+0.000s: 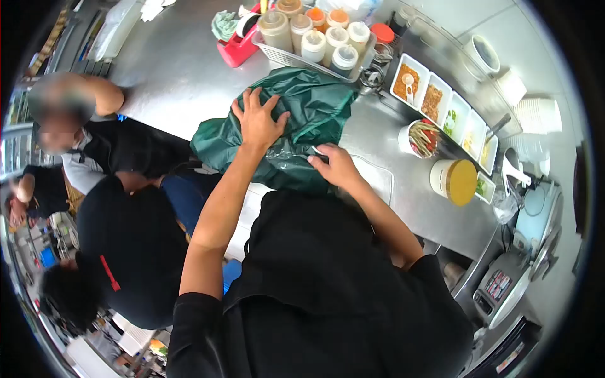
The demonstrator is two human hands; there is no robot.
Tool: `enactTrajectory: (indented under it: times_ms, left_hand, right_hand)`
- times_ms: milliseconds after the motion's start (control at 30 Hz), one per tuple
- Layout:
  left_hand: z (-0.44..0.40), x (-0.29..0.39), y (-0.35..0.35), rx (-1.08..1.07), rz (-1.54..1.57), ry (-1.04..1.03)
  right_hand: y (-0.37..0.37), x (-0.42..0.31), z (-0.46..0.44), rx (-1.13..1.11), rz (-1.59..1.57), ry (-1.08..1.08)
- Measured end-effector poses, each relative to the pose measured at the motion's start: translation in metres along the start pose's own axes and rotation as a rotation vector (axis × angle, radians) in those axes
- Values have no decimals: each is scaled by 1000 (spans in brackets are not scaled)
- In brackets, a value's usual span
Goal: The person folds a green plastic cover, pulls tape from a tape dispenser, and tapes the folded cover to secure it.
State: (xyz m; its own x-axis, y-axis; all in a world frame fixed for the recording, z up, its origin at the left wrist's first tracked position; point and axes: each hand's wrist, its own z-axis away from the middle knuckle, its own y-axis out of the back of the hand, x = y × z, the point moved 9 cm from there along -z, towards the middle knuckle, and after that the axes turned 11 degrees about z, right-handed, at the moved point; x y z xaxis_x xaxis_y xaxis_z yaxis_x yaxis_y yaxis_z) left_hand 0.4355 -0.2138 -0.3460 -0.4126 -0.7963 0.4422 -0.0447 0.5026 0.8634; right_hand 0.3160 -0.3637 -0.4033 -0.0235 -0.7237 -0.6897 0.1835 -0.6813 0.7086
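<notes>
A crumpled, shiny dark-green waterproof sheet (309, 104), perhaps an apron or a bag, lies bunched on the steel counter in front of me. My left hand (258, 123) rests on top of it with its fingers spread. At the near right part of the sheet, my right hand (337, 165) has its fingers curled round something small and dark with a pale edge. What that is, I cannot make out. A wet-looking clear patch or film shows on the green material between my hands.
Behind the sheet stands a white basket (277, 60) of sauce bottles beside a red tape dispenser (238, 50). To the right are topping trays (435, 97), a cup of chillies (408, 140) and a yellow-lidded jar (455, 181). Co-workers (132, 252) stand close on the left.
</notes>
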Motion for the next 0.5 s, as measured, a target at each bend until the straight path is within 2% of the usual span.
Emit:
enactTrajectory:
  times_ms: [33, 67, 200, 300, 333, 367, 433, 500]
  left_hand:
    - [0, 0, -10, -28, -13, 2]
    - [2, -3, -14, -37, -37, 23]
    - [2, -3, -14, -61, 24, 38]
    - [19, 30, 54, 244, 211, -81]
    - [36, 32, 72, 290, 259, -25]
    - [58, 32, 88, 337, 306, 31]
    - [116, -5, 71, 247, 657, 499]
    - [177, -35, 15, 54, 978, 845]
  right_hand:
    - [12, -14, 14, 136, 41, 66]
    - [10, -20, 19, 27, 70, 56]
    - [15, -52, 30, -30, 147, 162]
    - [25, -70, 37, -94, 160, 93]
    - [33, -74, 35, -75, 102, 80]
    - [36, -70, 32, -14, 55, 70]
    - [25, -46, 18, -103, -57, 80]
    - [14, -31, 7, -269, -343, 70]
